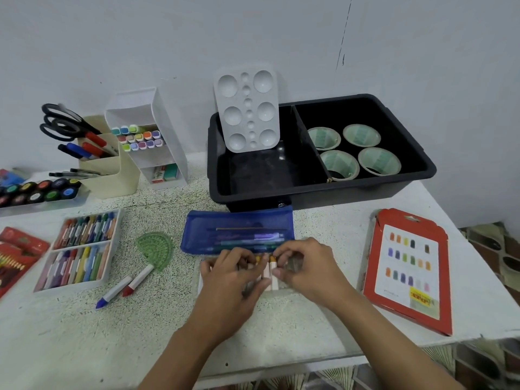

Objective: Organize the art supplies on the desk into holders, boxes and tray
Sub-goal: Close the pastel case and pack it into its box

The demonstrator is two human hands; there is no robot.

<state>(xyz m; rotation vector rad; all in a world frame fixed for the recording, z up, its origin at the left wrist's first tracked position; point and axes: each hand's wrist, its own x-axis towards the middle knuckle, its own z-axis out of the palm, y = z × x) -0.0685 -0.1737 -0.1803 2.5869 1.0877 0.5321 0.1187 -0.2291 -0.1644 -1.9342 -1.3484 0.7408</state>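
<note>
Below the blue mesh pouch (239,230), our left hand (233,274) and right hand (308,267) pinch pale, orange-tipped cylindrical crayons (272,274) with curled fingers. Both hands hover low over the speckled table (168,319).

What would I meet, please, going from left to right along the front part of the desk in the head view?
Red pencil box → crayon tray → green protractor → blue pencil case → red packet.

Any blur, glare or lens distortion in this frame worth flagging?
Head view: light is soft and even; wide-angle bending leans the white marker holder; the left hand and right hand, pinching crayons, are motion-smeared; small glints show on the black tray floor.
</note>
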